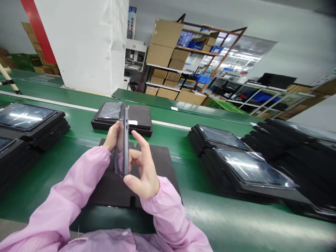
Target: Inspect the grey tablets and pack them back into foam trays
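I hold a grey tablet (123,143) on edge, upright, above a black foam tray (162,164) that lies on the green conveyor belt (225,224). My left hand (112,134) grips the tablet's left face, fingers wrapped round it. My right hand (143,168) holds the tablet's right side, thumb low on its near edge, index finger raised and pointing up. Both sleeves are pink.
Behind the tablet another black tray (139,119) carries a tablet (110,110). Stacks of black trays with tablets stand at the left (28,120) and at the right (249,168). Shelves of cardboard boxes (168,52) and a white pillar (86,45) rise beyond the belt.
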A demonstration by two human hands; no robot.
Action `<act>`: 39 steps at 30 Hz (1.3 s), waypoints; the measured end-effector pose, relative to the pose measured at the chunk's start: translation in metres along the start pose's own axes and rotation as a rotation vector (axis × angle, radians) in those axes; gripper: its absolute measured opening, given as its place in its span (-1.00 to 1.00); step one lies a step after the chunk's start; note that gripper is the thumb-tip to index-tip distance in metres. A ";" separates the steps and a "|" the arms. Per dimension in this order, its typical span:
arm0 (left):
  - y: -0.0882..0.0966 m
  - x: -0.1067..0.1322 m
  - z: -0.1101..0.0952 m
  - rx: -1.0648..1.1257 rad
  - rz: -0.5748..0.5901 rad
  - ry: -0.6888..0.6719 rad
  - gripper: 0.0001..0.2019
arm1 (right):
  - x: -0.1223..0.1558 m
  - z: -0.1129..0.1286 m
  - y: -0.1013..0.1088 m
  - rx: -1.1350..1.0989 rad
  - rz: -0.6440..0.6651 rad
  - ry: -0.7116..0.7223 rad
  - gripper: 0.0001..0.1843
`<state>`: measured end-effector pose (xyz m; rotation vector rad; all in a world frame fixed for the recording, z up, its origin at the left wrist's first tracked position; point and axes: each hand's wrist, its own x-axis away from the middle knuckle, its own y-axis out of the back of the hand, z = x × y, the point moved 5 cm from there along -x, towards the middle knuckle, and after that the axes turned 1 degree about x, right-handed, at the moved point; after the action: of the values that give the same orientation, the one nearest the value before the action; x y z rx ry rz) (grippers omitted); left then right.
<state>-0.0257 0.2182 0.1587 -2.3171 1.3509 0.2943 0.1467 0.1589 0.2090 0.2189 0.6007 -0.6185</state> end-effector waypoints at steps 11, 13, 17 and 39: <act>-0.009 0.003 -0.010 -0.045 0.009 -0.242 -0.39 | 0.022 -0.019 0.005 -0.080 0.000 -0.053 -0.40; -0.008 0.003 -0.010 -0.062 0.006 -0.250 -0.39 | 0.024 -0.020 0.005 -0.096 -0.004 -0.053 -0.42; -0.008 0.003 -0.010 -0.094 0.000 -0.247 -0.37 | 0.027 -0.018 0.006 -0.090 -0.025 -0.071 -0.42; -0.015 0.019 -0.072 -0.398 0.006 -0.678 -0.34 | 0.048 -0.011 -0.013 0.797 -0.071 -0.177 -0.34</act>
<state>-0.0057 0.1764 0.2185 -2.1783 1.0059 1.3135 0.1651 0.1302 0.1717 0.8809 0.1643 -0.9154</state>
